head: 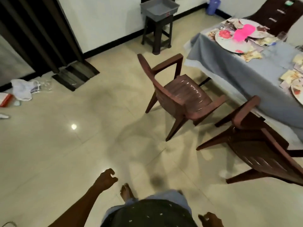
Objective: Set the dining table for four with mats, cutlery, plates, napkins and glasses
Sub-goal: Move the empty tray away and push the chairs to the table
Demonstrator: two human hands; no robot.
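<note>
Person stands on tiled floor, well apart from bench (229,69) at upper right. Left hand (106,177) hangs w/ fingers loosely curled, holding nothing. Right hand (209,218) at bottom edge, also empty, fingers relaxed. Plates (229,41) w/ pink napkin (242,32) sit on bench's grey cloth. Two brown chairs (182,94) beside bench.

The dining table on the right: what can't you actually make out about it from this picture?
- Dining table, head view: the right edge cuts off its far side.
- Plate: half cut off by the same edge.
- Cutlery and glasses: motion blur makes them impossible to pick out.
- Right hand: bottom edge crops it.
</note>
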